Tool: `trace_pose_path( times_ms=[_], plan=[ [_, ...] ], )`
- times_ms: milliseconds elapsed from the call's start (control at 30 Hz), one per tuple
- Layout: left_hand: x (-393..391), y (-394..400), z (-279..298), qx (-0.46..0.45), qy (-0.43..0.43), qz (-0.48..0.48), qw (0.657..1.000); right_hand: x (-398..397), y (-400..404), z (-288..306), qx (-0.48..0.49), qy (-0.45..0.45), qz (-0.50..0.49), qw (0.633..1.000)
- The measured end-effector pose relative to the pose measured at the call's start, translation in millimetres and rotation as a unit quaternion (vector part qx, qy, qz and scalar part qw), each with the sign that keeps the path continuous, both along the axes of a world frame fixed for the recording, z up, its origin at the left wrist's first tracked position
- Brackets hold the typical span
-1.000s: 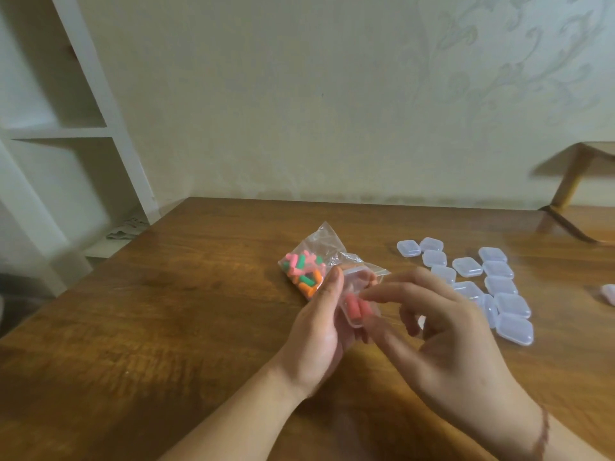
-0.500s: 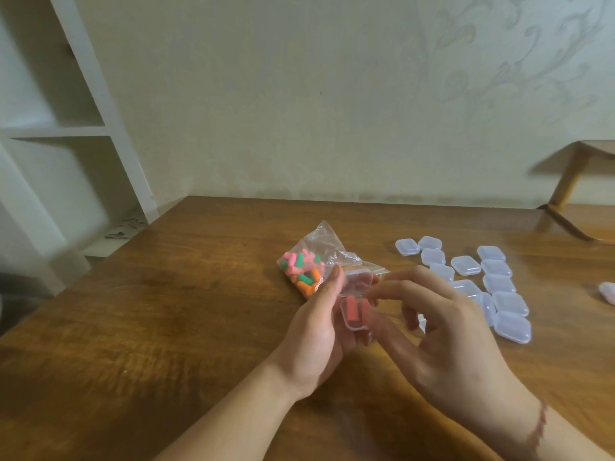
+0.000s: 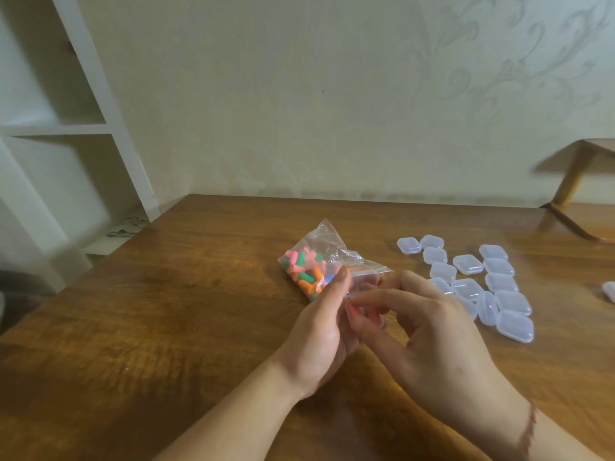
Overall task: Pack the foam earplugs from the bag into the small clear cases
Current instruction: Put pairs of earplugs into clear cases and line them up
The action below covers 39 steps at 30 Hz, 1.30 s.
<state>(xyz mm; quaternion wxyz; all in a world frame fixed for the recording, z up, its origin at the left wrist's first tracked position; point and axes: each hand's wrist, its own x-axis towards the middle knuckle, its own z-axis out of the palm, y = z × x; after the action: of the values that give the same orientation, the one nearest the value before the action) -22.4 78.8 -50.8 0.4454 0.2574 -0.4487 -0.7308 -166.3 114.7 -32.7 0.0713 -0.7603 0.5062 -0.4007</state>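
Observation:
A clear plastic bag [image 3: 319, 261] of pink, green and orange foam earplugs [image 3: 304, 272] lies on the wooden table [image 3: 166, 311], its mouth toward my hands. My left hand [image 3: 319, 334] holds a small clear case [image 3: 364, 294] just above the table, lid raised, with red earplugs inside. My right hand [image 3: 432, 337] has its thumb and forefinger pinched at that case's front edge, partly hiding it. A group of several shut clear cases [image 3: 479, 284] lies on the table to the right of my hands.
One more small case [image 3: 609, 291] sits at the right edge of view. A white shelf unit [image 3: 76, 128] stands left of the table. A wooden stand [image 3: 575, 191] rises at the far right. The wall runs behind the table's far edge.
My right fingers have closed in further over the case, covering more of the red earplugs. Both hands have drifted slightly. The bag and the loose cases have not moved.

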Motion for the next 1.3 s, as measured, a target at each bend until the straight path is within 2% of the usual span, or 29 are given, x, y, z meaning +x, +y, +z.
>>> trace_pose_path(
  times_ms=[167, 367, 500, 800, 967, 1033, 1100, 1300],
  plan=[
    [0.8, -0.9, 2.7, -0.004, 0.025, -0.007, 1.0, -12.9, 2.2, 6.7, -0.023, -0.064, 0.028, 0.997],
    [3.1, -1.2, 0.6, -0.047, -0.014, -0.004, 0.999, -28.1, -3.6, 5.9, 0.024, 0.039, 0.064, 0.997],
    [4.0, -1.2, 2.9, -0.08, -0.072, 0.014, 0.994, -29.0, -8.8, -3.1, 0.031, 0.045, 0.076, 0.996],
    [0.4, 4.9, 6.0, -0.153, -0.144, 0.049, 0.976, -34.9, -10.7, -6.4, -0.016, 0.018, 0.074, 0.997],
    [-2.1, 5.3, 8.5, -0.159, -0.159, 0.053, 0.973, -38.7, -10.6, -0.4, -0.063, 0.099, 0.057, 0.991],
    [-8.2, 7.0, 13.1, -0.175, -0.188, 0.089, 0.962, -45.7, -9.4, 7.4, -0.054, 0.129, 0.033, 0.99],
    [-20.0, 6.6, 19.3, -0.219, -0.242, 0.127, 0.937, -58.7, -9.5, 15.9, -0.04, 0.132, -0.005, 0.99],
    [-87.3, 2.2, 29.7, -0.256, -0.324, 0.119, 0.903, -121.8, 3.8, 22.3, -0.009, 0.076, -0.058, 0.995]
  ],
)
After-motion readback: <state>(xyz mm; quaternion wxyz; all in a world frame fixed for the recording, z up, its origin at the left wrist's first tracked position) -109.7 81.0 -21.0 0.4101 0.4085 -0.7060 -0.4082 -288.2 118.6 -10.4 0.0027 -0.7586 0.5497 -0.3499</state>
